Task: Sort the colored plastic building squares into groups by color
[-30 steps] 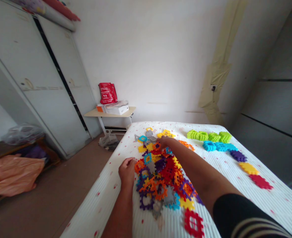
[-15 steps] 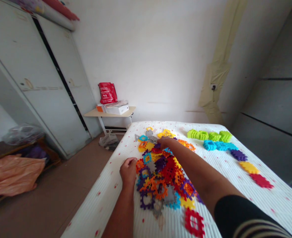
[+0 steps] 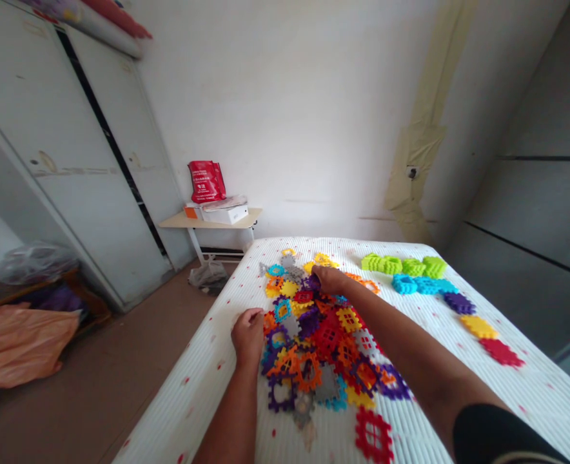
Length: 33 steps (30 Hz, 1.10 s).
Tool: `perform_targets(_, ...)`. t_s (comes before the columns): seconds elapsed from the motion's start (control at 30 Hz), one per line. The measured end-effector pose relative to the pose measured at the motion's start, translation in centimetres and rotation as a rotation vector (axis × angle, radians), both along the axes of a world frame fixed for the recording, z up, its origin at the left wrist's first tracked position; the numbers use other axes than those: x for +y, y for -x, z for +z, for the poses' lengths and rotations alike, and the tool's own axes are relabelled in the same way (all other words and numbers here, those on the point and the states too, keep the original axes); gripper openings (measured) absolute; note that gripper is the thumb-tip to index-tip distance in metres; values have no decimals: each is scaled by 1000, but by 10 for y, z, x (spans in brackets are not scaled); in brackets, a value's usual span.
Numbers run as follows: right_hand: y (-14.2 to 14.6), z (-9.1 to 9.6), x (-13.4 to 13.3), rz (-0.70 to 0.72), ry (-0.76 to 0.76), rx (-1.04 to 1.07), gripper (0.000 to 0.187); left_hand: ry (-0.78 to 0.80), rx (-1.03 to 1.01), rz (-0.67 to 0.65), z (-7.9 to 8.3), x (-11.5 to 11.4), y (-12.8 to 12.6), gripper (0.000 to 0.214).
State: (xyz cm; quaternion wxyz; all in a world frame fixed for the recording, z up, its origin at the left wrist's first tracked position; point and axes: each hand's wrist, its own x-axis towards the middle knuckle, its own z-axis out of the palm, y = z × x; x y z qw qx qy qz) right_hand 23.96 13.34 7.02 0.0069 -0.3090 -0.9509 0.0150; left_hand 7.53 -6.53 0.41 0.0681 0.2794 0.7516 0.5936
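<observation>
R hand (image 3: 331, 281) fingers pinch purple tile (image 3: 313, 282); L hand (image 3: 247, 334) curled shut beside pile (image 3: 324, 343)

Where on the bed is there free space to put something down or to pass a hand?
Bare cover lies in the strip between the left hand and the left edge of the bed, and in the band between the mixed pile and the sorted row, green tiles down to the red tile. The pile itself is crowded, under the right hand.
</observation>
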Motion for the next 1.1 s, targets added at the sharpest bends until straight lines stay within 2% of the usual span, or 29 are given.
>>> perform_targets(0.27,-42,16,-25,65,-9,217,36,0,1,-21,-7,1,1,22)
perform_targets(0.4,-66,21,-50,172,-45,291,37,0,-5,-32,-13,3,4,24)
perform_targets(0.57,-94,12,-92,222,-14,276,59,-6,-10,-37,-13,3,3,23)
perform_targets(0.67,-112,14,-112,258,111,241,76,-6,-6,-27,-12,3,2,23)
perform_targets(0.73,-120,21,-116,313,221,257,81,-7,-3,-21,-12,3,1,23)
perform_targets(0.83,-118,35,-102,351,329,352,65,-10,-2,-14,-11,4,0,23)
perform_targets(0.93,-92,42,-71,249,293,399,46,-6,-1,-8,-10,4,-1,23)
perform_targets(1.03,-49,36,-38,85,189,268,41,11,2,1,-8,3,-1,24)
perform_targets(1.1,-20,27,-23,13,166,128,45,25,6,4,-7,1,0,24)
